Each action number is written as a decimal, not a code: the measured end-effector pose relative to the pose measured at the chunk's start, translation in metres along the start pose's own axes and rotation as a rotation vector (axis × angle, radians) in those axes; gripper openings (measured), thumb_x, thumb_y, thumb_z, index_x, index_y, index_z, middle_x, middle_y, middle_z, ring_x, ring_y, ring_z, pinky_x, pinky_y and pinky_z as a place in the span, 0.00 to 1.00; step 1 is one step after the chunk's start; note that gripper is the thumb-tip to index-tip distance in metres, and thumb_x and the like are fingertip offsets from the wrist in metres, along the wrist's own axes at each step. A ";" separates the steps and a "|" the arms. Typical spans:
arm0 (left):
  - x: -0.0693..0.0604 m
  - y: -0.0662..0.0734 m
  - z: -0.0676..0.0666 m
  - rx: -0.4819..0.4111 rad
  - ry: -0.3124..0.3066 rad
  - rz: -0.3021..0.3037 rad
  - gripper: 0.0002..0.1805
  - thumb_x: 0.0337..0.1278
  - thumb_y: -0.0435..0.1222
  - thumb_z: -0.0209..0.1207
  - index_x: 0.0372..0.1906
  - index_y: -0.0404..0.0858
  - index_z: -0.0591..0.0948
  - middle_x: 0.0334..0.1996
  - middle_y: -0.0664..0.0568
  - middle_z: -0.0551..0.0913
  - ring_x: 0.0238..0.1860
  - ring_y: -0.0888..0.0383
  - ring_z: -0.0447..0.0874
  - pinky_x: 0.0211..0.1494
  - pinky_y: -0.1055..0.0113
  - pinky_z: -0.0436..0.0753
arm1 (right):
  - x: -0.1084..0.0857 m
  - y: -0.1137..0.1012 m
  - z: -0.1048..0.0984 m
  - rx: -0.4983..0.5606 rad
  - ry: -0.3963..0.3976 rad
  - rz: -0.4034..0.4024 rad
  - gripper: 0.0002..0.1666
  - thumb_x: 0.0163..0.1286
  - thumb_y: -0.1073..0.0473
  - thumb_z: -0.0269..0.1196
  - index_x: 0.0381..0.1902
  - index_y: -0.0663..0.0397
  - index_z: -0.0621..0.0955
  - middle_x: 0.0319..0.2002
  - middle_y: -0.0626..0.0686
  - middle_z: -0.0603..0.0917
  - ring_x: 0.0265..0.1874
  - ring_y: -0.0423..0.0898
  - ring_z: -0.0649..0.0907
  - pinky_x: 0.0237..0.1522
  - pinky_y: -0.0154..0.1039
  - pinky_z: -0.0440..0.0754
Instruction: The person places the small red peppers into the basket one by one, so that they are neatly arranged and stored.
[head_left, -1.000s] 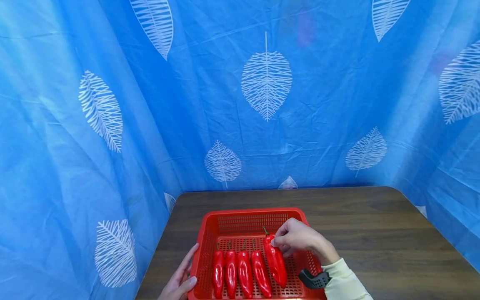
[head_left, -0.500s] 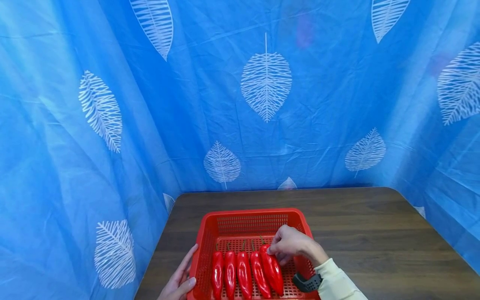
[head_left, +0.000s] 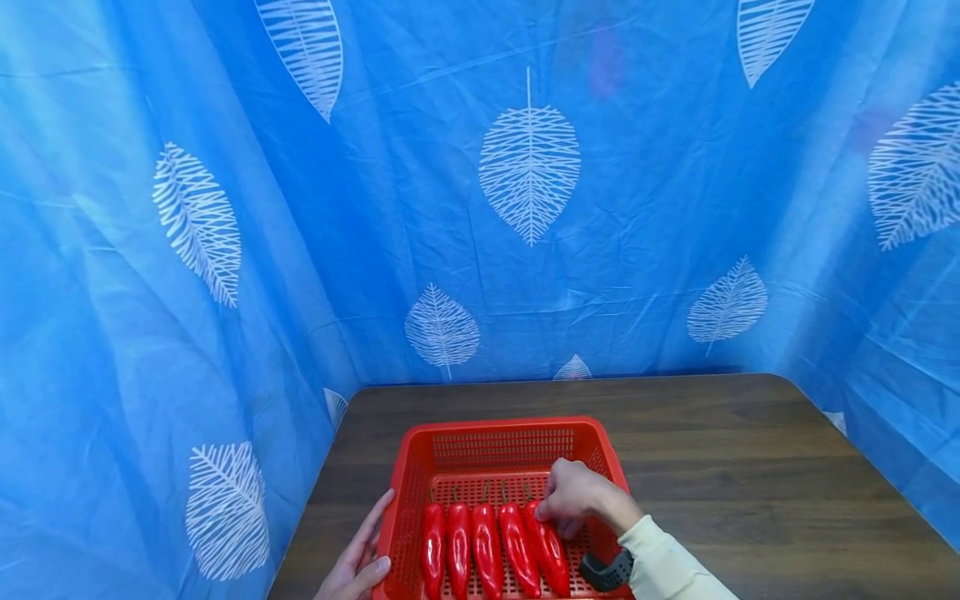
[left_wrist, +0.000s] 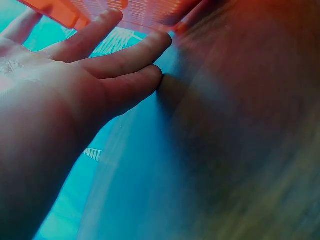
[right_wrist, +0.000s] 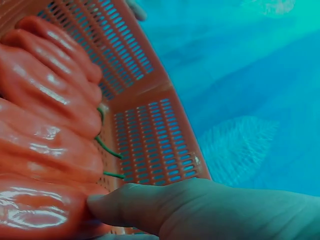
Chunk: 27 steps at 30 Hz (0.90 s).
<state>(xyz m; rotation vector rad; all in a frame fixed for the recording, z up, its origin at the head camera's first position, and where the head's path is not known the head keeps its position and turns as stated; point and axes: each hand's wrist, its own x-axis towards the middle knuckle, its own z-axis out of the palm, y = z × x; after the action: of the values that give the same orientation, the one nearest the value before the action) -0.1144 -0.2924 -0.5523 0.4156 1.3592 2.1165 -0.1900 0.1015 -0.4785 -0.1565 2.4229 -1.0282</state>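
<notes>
A red plastic basket (head_left: 498,424) with slotted walls stands on the table. Inside it, several glossy red chili peppers (head_left: 486,550) lie side by side, their green stems pointing away. At the right end of the row, my right hand (head_left: 583,497) pinches the upper part of the last red chili pepper (head_left: 552,560), which rests on the basket floor. The right wrist view has the thumb (right_wrist: 132,202) on this pepper's stem end; the other fingers are mostly hidden. My left hand (head_left: 357,552) touches the basket's outer left wall with its fingers extended, also visible in the left wrist view.
The brown wooden table (head_left: 750,483) extends to the right of the basket and behind it. A blue curtain (head_left: 637,208) with white leaf prints hangs around the back and sides. A dark strap (head_left: 606,572) sits on the right wrist.
My right hand has brought the last pepper down and toward me, from a raised, higher spot to the row's right end, beside its neighbour. The left hand stays at the basket wall.
</notes>
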 end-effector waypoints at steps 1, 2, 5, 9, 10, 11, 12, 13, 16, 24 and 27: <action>0.000 0.000 0.000 0.002 -0.002 0.001 0.36 0.90 0.35 0.43 0.78 0.85 0.63 0.78 0.70 0.69 0.77 0.53 0.75 0.77 0.41 0.79 | 0.001 0.000 0.000 -0.002 0.001 0.004 0.13 0.68 0.63 0.77 0.25 0.56 0.86 0.22 0.56 0.88 0.21 0.48 0.91 0.29 0.41 0.93; 0.000 0.000 -0.001 0.001 -0.001 -0.001 0.36 0.90 0.35 0.43 0.78 0.85 0.63 0.78 0.70 0.69 0.77 0.53 0.75 0.76 0.41 0.79 | 0.001 0.000 0.001 -0.004 0.001 0.005 0.13 0.69 0.63 0.77 0.25 0.56 0.86 0.22 0.56 0.88 0.21 0.48 0.91 0.29 0.41 0.93; 0.000 0.001 -0.001 -0.001 0.009 -0.008 0.36 0.90 0.35 0.43 0.78 0.85 0.63 0.78 0.69 0.69 0.77 0.52 0.76 0.76 0.40 0.79 | 0.003 0.000 0.002 0.000 0.000 0.007 0.13 0.70 0.63 0.76 0.25 0.56 0.86 0.22 0.56 0.88 0.20 0.47 0.90 0.28 0.41 0.93; 0.000 0.002 -0.001 -0.011 0.015 -0.011 0.35 0.90 0.36 0.43 0.78 0.85 0.63 0.79 0.68 0.69 0.77 0.51 0.76 0.76 0.39 0.79 | 0.006 0.000 0.004 0.008 -0.020 0.002 0.14 0.73 0.63 0.74 0.25 0.56 0.87 0.21 0.57 0.88 0.20 0.47 0.91 0.28 0.41 0.93; 0.000 0.002 -0.001 -0.006 0.013 -0.007 0.35 0.90 0.35 0.43 0.78 0.85 0.63 0.79 0.68 0.69 0.77 0.51 0.76 0.76 0.39 0.79 | 0.007 0.000 0.004 0.009 -0.026 -0.002 0.14 0.73 0.63 0.74 0.26 0.56 0.87 0.21 0.57 0.88 0.20 0.48 0.91 0.28 0.41 0.93; 0.000 0.002 -0.001 -0.001 0.009 -0.002 0.36 0.90 0.35 0.43 0.78 0.85 0.63 0.79 0.68 0.69 0.77 0.52 0.76 0.76 0.39 0.79 | 0.007 0.000 0.004 0.007 -0.031 -0.003 0.14 0.74 0.62 0.73 0.26 0.56 0.87 0.21 0.57 0.88 0.20 0.48 0.91 0.28 0.41 0.93; 0.000 0.002 -0.001 0.000 0.005 -0.001 0.36 0.90 0.35 0.43 0.78 0.85 0.63 0.79 0.69 0.69 0.77 0.52 0.76 0.76 0.40 0.79 | 0.007 0.000 0.004 0.004 -0.034 -0.005 0.14 0.74 0.62 0.73 0.26 0.56 0.88 0.21 0.57 0.88 0.20 0.48 0.91 0.28 0.41 0.93; 0.000 0.002 -0.001 0.003 0.002 0.001 0.36 0.90 0.34 0.42 0.78 0.85 0.62 0.78 0.69 0.69 0.77 0.52 0.76 0.76 0.40 0.79 | 0.006 0.000 0.004 0.002 -0.035 -0.008 0.14 0.74 0.62 0.73 0.26 0.56 0.88 0.21 0.57 0.88 0.20 0.48 0.91 0.28 0.41 0.93; 0.000 0.002 -0.002 -0.002 -0.004 0.000 0.37 0.90 0.34 0.42 0.79 0.84 0.62 0.78 0.69 0.69 0.77 0.52 0.76 0.76 0.40 0.79 | 0.005 0.000 0.003 0.001 -0.024 -0.002 0.14 0.74 0.60 0.74 0.26 0.57 0.88 0.22 0.57 0.89 0.21 0.49 0.91 0.28 0.42 0.93; 0.002 0.002 -0.001 0.002 0.000 -0.013 0.36 0.90 0.35 0.43 0.78 0.85 0.62 0.79 0.67 0.69 0.77 0.52 0.76 0.77 0.42 0.79 | -0.001 0.002 -0.005 0.010 0.025 -0.028 0.14 0.75 0.55 0.74 0.29 0.56 0.88 0.25 0.55 0.89 0.24 0.49 0.90 0.31 0.44 0.94; 0.002 0.002 0.000 -0.013 -0.015 -0.015 0.35 0.90 0.36 0.43 0.77 0.86 0.64 0.78 0.68 0.70 0.77 0.53 0.76 0.78 0.43 0.79 | -0.005 0.004 -0.012 0.077 0.034 -0.099 0.14 0.76 0.55 0.72 0.32 0.58 0.89 0.26 0.54 0.89 0.25 0.50 0.91 0.32 0.46 0.94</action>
<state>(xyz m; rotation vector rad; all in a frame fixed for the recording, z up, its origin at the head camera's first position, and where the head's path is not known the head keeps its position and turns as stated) -0.1165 -0.2924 -0.5504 0.4142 1.3361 2.1048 -0.1911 0.1132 -0.4725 -0.2360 2.4225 -1.1746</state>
